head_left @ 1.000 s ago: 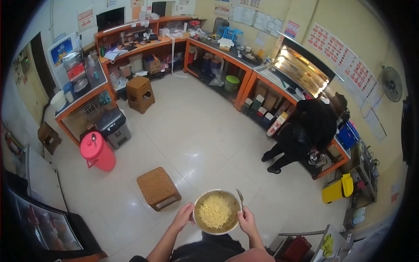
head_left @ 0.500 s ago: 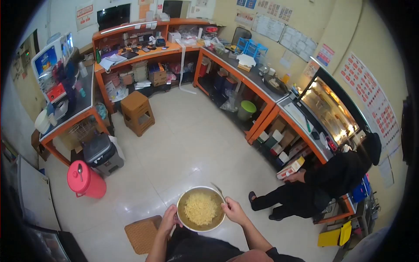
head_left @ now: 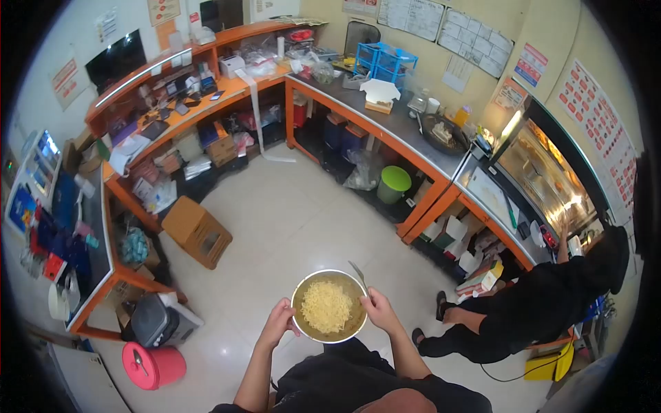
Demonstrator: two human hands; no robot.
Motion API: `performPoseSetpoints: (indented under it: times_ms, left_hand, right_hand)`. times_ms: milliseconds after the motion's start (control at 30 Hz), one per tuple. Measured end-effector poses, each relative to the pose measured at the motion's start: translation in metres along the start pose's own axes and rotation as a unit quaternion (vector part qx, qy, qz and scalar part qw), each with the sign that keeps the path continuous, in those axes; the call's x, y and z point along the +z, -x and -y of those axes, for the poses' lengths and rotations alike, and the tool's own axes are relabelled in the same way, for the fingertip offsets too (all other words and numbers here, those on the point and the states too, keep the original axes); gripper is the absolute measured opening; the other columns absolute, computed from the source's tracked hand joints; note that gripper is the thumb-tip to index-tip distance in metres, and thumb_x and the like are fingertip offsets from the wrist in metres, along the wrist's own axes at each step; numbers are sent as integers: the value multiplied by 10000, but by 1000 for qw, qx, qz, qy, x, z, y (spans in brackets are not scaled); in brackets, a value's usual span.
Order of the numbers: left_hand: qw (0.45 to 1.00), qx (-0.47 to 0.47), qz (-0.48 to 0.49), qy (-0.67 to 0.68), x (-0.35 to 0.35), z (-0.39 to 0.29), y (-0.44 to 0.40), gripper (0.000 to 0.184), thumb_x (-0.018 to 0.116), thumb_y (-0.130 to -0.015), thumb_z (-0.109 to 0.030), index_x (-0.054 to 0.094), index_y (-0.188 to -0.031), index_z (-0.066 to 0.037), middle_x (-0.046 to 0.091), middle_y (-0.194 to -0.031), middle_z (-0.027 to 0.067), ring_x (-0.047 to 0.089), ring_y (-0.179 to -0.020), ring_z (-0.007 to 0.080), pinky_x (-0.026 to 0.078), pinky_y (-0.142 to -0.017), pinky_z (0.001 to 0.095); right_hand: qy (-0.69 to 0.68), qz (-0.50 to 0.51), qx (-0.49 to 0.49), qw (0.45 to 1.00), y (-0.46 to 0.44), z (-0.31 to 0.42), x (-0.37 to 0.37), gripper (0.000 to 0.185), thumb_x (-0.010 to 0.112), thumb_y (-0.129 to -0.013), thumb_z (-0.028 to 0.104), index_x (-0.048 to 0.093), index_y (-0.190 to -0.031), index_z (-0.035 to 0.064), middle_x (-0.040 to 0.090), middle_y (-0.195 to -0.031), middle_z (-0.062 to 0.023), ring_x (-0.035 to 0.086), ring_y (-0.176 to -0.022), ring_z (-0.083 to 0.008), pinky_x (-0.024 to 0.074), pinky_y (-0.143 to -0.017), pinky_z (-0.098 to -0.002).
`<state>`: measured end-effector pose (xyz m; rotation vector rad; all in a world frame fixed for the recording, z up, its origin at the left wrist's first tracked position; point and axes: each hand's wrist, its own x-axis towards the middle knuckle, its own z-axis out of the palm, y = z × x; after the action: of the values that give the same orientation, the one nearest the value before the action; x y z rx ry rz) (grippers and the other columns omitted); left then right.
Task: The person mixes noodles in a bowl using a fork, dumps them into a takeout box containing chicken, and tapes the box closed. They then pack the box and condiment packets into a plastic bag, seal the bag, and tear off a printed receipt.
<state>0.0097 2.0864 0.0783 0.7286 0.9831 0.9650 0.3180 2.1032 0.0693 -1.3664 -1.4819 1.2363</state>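
Observation:
A round metal bowl (head_left: 297,318) of pale yellow noodles (head_left: 326,307) is held level in front of my body. My left hand (head_left: 279,321) grips its left rim, fingers curled beneath and thumb near the edge. On the opposite side my right hand (head_left: 378,310) is closed on the right rim. A metal fork (head_left: 357,271) sticks up past the rim from my right hand; its lower part is hidden by the fingers.
A person in black (head_left: 537,303) stands at the lit display cabinet (head_left: 547,172) on the right. A brown stool (head_left: 197,232) stands ahead-left, near a grey bin (head_left: 155,322) and a pink bucket (head_left: 162,365). Orange-framed counters (head_left: 385,134) line the far walls.
My view has shifted forward, bringing the stool and far counters closer. Both hands still hold the bowl. The co-worker has straightened from the lower shelf and reaches toward the display cabinet.

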Motion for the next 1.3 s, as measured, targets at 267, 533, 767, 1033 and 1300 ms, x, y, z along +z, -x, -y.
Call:
performPoseSetpoints:
  times_ms: [267, 533, 767, 1033, 1300]
  left_hand:
    - [998, 11, -11, -69, 25, -73, -238, 83, 558, -933, -52, 489, -892, -71, 578, -685, 27, 583, -494, 121, 511, -438, 264]
    - [997, 60, -48, 5, 35, -157, -453, 90, 541, -934, -26, 479, -876, -55, 603, -686, 54, 567, -481, 107, 477, -400, 242]
    - [993, 66, -97, 0, 0, -206, -675, 157, 567, -939, -46, 444, -846, -73, 594, -660, 63, 564, -466, 119, 452, -396, 243]
    - [990, 90, -97, -46, -14, -296, -920, 98, 539, -954, -88, 449, -914, -85, 592, -759, 42, 587, -563, 124, 507, -450, 273]
    - [989, 84, -119, -5, 11, -330, -1107, 143, 535, -964, -87, 415, -888, -104, 589, -732, 39, 599, -546, 109, 506, -448, 240]
  right_hand:
    - [28, 24, 5, 999, -250, -2, -85, 256, 563, -979, 179, 460, -785, 47, 379, -657, 43, 358, -624, -55, 327, -522, -276]
    - [-52, -17, 20, 998, -483, 36, -140, 227, 521, -1020, 202, 513, -828, 81, 427, -697, 63, 393, -629, -39, 333, -537, -230]
    - [-242, -154, 88, 954, -660, 10, -174, 229, 469, -1041, 185, 625, -1165, 71, 424, -696, 76, 357, -513, -24, 301, -426, -216]
    - [58, -145, 47, 987, -829, 52, -243, 412, 497, -954, 66, 580, -1358, 72, 520, -735, -12, 457, -664, -112, 410, -642, -255]
    - [98, -113, 34, 988, -1043, 58, -272, 296, 589, -953, 111, 665, -1231, 46, 749, -836, -55, 594, -598, -78, 509, -631, -260]
